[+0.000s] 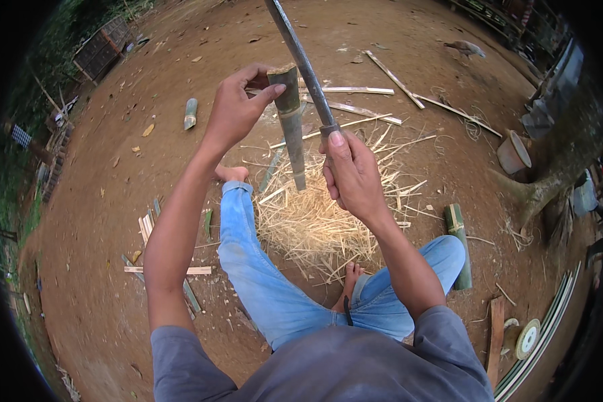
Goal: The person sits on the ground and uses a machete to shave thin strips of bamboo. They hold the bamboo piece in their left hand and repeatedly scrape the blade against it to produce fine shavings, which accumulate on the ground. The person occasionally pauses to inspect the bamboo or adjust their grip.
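Observation:
My left hand grips the upper end of a split piece of dark green bamboo, which hangs nearly upright with its lower end over the shavings. In my right hand is the handle of a machete, its long dark blade pointing up and away, slanting left. The blade passes just to the right of the bamboo's top; whether they touch I cannot tell. Beneath both hands, between my legs, lies a heap of pale bamboo shavings.
Pale split strips lie on the dirt ahead. A short bamboo piece is at left, a thicker green bamboo section by my right knee. Further right are a bucket, a tree trunk, a spool and long strips. A bird stands beyond.

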`<action>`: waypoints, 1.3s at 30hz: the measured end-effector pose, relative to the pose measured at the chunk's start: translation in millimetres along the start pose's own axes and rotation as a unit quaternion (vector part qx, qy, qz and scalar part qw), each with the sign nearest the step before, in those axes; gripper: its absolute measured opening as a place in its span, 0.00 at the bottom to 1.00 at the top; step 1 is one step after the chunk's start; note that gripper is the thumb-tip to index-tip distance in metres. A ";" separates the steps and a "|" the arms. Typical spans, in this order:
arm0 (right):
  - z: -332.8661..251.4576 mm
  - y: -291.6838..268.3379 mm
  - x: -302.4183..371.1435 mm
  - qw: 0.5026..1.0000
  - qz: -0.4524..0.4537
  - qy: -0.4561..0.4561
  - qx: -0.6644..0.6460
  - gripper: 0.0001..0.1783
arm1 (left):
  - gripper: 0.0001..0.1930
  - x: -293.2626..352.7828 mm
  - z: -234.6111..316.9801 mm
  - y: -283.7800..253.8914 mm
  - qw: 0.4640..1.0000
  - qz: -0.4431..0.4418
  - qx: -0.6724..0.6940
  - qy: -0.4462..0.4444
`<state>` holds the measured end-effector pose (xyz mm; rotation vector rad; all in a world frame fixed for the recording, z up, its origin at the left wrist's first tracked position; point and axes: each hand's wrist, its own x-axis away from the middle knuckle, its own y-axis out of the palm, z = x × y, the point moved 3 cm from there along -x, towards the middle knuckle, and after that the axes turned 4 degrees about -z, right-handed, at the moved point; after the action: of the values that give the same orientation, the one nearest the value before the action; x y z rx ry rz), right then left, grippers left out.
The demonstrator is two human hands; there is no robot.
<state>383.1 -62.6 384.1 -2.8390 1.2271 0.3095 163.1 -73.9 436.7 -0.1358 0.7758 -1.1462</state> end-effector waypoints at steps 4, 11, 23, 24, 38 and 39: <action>1.9 -4.9 -2.1 1.000 0.004 -0.002 0.009 0.28 | 0.12 -2.4 2.9 3.0 1.000 -0.017 -0.025 0.009; -2.8 -12.0 -4.2 0.999 -0.001 0.004 0.035 0.27 | 0.12 -1.6 5.9 7.3 1.000 -0.027 -0.013 0.007; -5.2 -17.1 12.2 0.999 -0.032 0.022 0.032 0.28 | 0.14 11.1 10.0 8.8 0.999 -0.039 -0.013 0.000; -4.1 -17.1 13.2 0.999 -0.031 0.017 0.037 0.28 | 0.14 11.6 11.9 9.5 0.999 -0.043 -0.015 0.002; -32.7 -39.0 40.1 0.995 -0.014 0.031 0.098 0.30 | 0.21 5.0 88.6 -15.5 0.988 0.015 -0.106 0.109; -32.8 -37.5 47.3 0.994 -0.009 0.033 0.108 0.30 | 0.21 1.4 105.1 -29.9 0.971 0.080 -0.160 0.161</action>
<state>447.5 -74.3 405.2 -2.6930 1.1663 0.0774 205.1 -117.6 527.6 -0.1556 1.2373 -0.8925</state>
